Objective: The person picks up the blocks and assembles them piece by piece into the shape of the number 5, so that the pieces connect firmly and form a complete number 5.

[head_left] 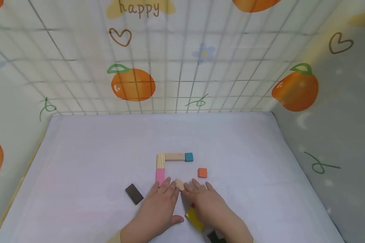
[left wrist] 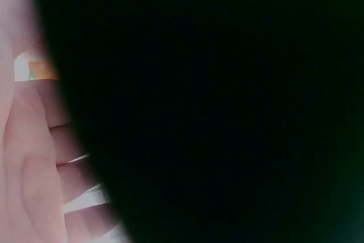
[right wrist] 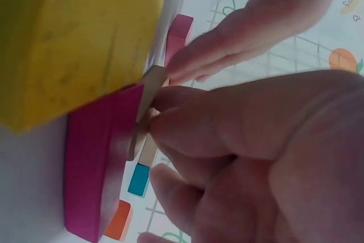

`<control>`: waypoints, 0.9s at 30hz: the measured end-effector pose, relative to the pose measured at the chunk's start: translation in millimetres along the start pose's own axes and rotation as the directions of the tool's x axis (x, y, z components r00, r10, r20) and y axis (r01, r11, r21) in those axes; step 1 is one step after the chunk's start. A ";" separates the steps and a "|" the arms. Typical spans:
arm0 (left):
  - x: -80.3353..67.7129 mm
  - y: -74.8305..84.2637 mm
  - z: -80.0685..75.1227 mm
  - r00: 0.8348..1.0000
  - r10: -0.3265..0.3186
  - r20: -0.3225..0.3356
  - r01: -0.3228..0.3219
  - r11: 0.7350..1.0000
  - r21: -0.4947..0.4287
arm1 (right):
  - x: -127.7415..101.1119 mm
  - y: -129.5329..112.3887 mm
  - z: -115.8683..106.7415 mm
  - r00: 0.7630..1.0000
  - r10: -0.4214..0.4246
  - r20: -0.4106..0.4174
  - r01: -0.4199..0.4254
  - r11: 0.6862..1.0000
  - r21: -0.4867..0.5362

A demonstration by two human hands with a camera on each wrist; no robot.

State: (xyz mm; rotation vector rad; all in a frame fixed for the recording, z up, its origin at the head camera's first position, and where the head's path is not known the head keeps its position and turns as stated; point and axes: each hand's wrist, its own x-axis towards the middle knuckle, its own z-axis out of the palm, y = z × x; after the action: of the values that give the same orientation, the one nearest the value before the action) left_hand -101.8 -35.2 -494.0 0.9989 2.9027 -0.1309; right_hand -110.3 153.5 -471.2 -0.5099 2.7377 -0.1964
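A small tan wooden block (head_left: 179, 184) lies between the fingertips of both hands. My left hand (head_left: 159, 209) rests palm down with fairly straight fingers, its fingertips at the block and the lower end of a pink block (head_left: 160, 176); its thumb points out to the right. With thumb and finger, my right hand (head_left: 208, 206) pinches the tan block (right wrist: 149, 92), as the right wrist view shows. Under the right palm are a yellow block (head_left: 194, 220) and a magenta block (right wrist: 99, 163), mostly hidden from above. Black covers most of the left wrist view, beside the left fingers (left wrist: 77, 180).
Above the pink block, a striped wood block (head_left: 161, 161), a plain wood block (head_left: 174, 157) and a blue cube (head_left: 189, 157) form a corner. An orange cube (head_left: 202, 172) lies to the right, a dark brown block (head_left: 134, 194) to the left. Black pieces (head_left: 213, 237) lie near the right wrist.
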 end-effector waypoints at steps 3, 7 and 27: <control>-0.5 1.3 -1.7 1.000 -0.005 0.022 0.005 1.000 0.018 | -0.3 -1.1 2.1 1.000 -0.013 -0.004 0.013 1.000 -0.003; -4.0 2.2 -1.8 1.000 -0.006 0.017 0.005 0.999 0.034 | -1.4 -2.6 3.1 1.000 -0.014 -0.027 0.013 0.999 -0.033; -30.7 1.6 4.2 1.000 -0.027 0.000 0.027 0.999 -0.024 | 2.4 -12.8 6.6 0.992 -0.063 -0.110 0.050 0.991 -0.122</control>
State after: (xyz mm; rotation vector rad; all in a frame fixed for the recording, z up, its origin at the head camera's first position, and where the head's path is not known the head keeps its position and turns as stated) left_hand -76.5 -53.1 -495.4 0.9567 2.9112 -0.0966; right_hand -105.8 140.3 -475.6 -0.6275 2.8607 -0.0786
